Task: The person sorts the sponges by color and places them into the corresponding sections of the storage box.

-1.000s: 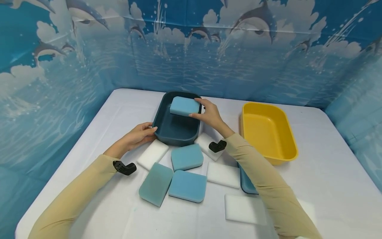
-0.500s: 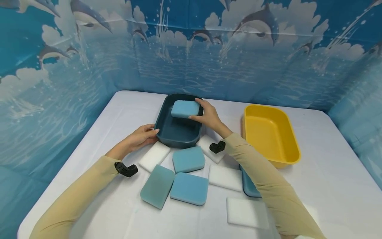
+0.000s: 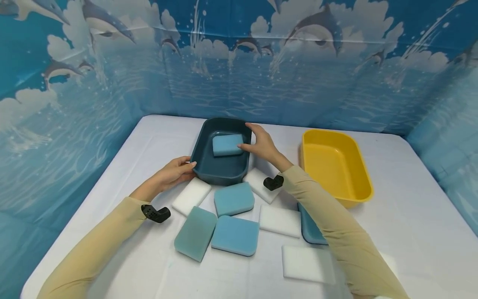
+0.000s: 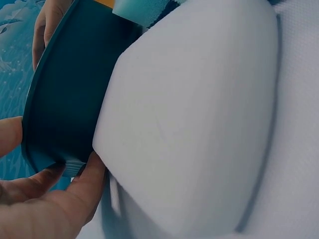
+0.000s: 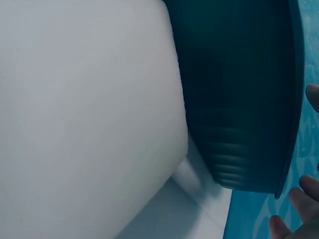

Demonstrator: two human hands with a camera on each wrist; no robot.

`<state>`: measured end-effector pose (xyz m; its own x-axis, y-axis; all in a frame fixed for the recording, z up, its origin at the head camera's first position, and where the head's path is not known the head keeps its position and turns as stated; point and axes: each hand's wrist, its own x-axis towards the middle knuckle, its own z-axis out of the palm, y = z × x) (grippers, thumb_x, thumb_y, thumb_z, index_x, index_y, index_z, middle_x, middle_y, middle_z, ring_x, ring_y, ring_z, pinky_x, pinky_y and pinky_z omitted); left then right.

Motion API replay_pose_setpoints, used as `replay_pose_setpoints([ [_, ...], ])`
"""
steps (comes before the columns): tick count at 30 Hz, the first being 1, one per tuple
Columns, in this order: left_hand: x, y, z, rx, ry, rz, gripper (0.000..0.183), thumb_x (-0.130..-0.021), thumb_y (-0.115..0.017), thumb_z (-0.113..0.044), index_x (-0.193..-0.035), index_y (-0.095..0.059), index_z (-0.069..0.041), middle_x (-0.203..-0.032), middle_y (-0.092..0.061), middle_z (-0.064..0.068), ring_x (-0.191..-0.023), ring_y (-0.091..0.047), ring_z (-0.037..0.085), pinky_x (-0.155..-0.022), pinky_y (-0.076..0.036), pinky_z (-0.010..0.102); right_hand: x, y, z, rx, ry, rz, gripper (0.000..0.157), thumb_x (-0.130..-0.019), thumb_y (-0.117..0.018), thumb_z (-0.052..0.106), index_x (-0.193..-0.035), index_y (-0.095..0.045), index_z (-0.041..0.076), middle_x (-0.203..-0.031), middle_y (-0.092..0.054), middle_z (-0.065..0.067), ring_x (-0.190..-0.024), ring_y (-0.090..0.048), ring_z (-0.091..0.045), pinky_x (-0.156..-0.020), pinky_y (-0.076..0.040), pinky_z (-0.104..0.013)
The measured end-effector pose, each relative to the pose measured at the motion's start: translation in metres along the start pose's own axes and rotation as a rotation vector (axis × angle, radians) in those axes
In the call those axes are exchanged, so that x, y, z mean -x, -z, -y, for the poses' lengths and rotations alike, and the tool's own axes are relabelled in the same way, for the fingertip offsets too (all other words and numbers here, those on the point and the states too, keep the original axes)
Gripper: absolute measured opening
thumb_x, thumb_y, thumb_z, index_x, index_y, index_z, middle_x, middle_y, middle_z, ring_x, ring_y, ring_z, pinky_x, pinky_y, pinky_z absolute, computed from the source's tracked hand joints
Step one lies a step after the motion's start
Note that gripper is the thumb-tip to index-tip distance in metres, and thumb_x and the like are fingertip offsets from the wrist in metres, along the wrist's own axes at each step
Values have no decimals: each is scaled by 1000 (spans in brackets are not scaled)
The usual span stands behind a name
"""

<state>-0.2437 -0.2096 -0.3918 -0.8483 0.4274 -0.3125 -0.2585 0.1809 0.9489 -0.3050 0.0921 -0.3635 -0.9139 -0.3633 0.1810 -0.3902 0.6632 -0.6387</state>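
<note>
A dark teal plastic bin [image 3: 220, 168] stands at the back of the table. My left hand [image 3: 174, 174] grips its left rim, thumb on top; in the left wrist view the fingers [image 4: 87, 186] lie against the outer wall. A light blue sponge [image 3: 227, 145] rests inside the bin. Over the bin's right side is my right hand [image 3: 261, 143], thumb and index finger spread apart. The thumb tip overlaps the sponge's right end, and the index finger is off it near the rim. At the right wrist view's edge, its fingertips [image 5: 301, 194] show beside the bin, spread.
Blue-green sponges [image 3: 234, 198] and several white sponges [image 3: 191, 196] lie in front of the bin. A yellow bin [image 3: 336, 166] stands at the right. Under the right sleeve a blue rounded piece [image 3: 311, 228] is partly hidden. A dolphin-print curtain [image 3: 239, 83] hangs behind the table.
The light blue sponge has gone from between my right thumb and index finger down onto the bin's floor. The right fingers have let go; the left hand keeps its grip on the rim.
</note>
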Motion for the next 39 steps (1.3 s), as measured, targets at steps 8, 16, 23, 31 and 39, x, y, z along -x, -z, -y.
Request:
replay_pose_setpoints([
  [8, 2, 2, -1, -9, -4, 4, 62, -102, -39, -24, -149, -9, 3, -150, -24, 27, -140, -29, 37, -115, -29, 45, 10, 10, 7, -8, 14, 0, 76, -85, -69, 30, -147, -30, 8, -153, -31, -13, -142, -29, -29, -115, -29, -48],
  [16, 0, 1, -2, -12, -19, 15, 65, -101, -39, -26, -149, -7, 3, -151, -22, 28, -140, -28, 37, -115, -29, 43, 19, 20, 12, 17, 24, 4, 77, -83, -70, 30, -146, -32, 8, -152, -33, -12, -140, -32, -29, -114, -31, -48],
  [23, 3, 0, -1, -16, -12, 13, 65, -101, -40, -27, -149, -6, 3, -150, -24, 27, -140, -29, 38, -114, -32, 41, 28, 24, 15, 30, 47, 26, 76, -83, -71, 29, -145, -33, 8, -151, -34, -13, -139, -33, -30, -114, -32, -49],
  [31, 3, -1, 0, -27, -8, 18, 68, -101, -40, -30, -149, -6, 3, -150, -23, 28, -140, -28, 38, -113, -34, 37, 42, 29, 17, 34, 63, 36, 75, -83, -71, 29, -145, -34, 7, -151, -35, -11, -138, -35, -29, -113, -34, -49],
  [39, 3, -3, 0, -44, -17, 31, 69, -101, -40, -29, -149, -2, 3, -152, -20, 27, -141, -27, 37, -115, -30, 43, 58, 38, 18, 26, 54, 60, 76, -83, -71, 29, -146, -32, 10, -152, -33, -11, -138, -35, -29, -113, -34, -50],
])
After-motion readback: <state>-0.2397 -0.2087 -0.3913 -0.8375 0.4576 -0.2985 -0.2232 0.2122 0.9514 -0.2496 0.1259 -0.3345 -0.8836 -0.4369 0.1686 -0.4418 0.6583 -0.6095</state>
